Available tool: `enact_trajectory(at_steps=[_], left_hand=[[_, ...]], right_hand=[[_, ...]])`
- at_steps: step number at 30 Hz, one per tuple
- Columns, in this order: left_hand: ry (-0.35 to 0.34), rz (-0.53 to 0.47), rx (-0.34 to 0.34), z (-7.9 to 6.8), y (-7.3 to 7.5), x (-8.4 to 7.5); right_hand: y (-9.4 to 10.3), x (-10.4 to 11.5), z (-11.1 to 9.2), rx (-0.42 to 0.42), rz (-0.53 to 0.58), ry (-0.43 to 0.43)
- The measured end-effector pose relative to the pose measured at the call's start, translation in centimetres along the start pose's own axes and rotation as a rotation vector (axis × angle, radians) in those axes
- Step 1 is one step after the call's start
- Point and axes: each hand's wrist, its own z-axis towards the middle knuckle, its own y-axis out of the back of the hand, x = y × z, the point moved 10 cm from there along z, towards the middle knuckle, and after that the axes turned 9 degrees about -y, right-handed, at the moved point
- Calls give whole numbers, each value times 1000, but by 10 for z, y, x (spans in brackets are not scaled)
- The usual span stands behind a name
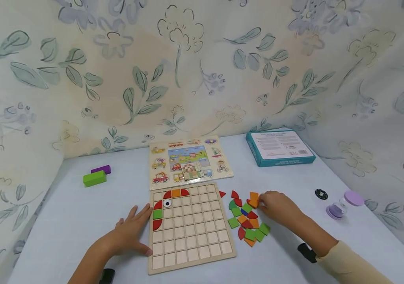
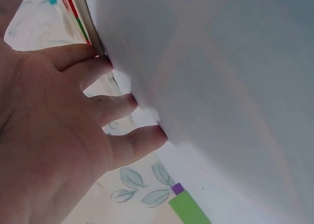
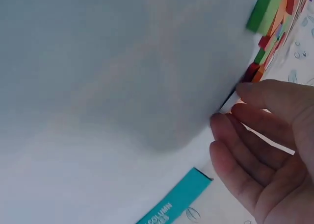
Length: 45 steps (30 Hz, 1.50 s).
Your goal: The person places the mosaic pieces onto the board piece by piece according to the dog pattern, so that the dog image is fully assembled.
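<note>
A wooden grid board point(image 1: 192, 268) lies on the table. Near its upper left, red quarter-round tiles, an orange square, a green square point(image 1: 157, 214) and an eye tile point(image 1: 167, 203) form a partial outline. My left hand point(image 1: 129, 233) rests with spread fingers against the board's left edge, thumb at the lower side. To the right of the board is a loose pile of red, green, orange and blue tiles point(image 1: 249, 234). At the pile's upper right my right hand point(image 1: 280, 206) pinches an orange tile point(image 1: 254, 203) between thumb and fingertips, partly hidden by them.
Behind the board lies a picture puzzle point(image 1: 155, 179) with a small card on it. A teal box point(image 1: 287, 161) stands at the back right. Further right are a black-and-white disc point(image 1: 321, 194) and a purple sand timer point(image 1: 336, 211). Green point(image 1: 94, 178) and purple blocks point(image 1: 101, 169) sit far left.
</note>
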Motion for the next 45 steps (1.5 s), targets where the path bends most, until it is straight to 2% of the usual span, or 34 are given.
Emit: enact_trajectory(at_steps=[4, 6, 8, 10, 12, 14, 17, 21, 25, 29, 37, 45], left_hand=[[-16, 15, 8, 2, 1, -2], [-24, 25, 9, 3, 2, -3], [-26, 24, 9, 3, 4, -3], [-21, 16, 7, 3, 5, -3], [-12, 2, 5, 3, 4, -2], [-2, -18, 2, 3, 2, -1], [6, -36, -3, 2, -1, 1], [7, -40, -4, 2, -4, 2], [5, -42, 3, 3, -3, 1], [4, -23, 1, 2, 0, 1], [17, -17, 0, -2, 3, 4], [13, -13, -4, -2, 3, 4]], right_hand=[[4, -15, -3, 47, -8, -21], [12, -17, -1, 58, 55, -47], [22, -5, 4, 65, 160, -45], [31, 23, 11, 80, 277, -1], [35, 64, 18, 116, 385, 93], [34, 108, 25, 149, 440, 203], [25, 163, 34, 185, 457, 351], [7, 201, 46, 196, 415, 419], [-3, 212, 52, 190, 386, 413], [-1, 219, 55, 176, 379, 421], [-1, 238, 49, 151, 284, 531], [-4, 240, 44, 140, 216, 494]])
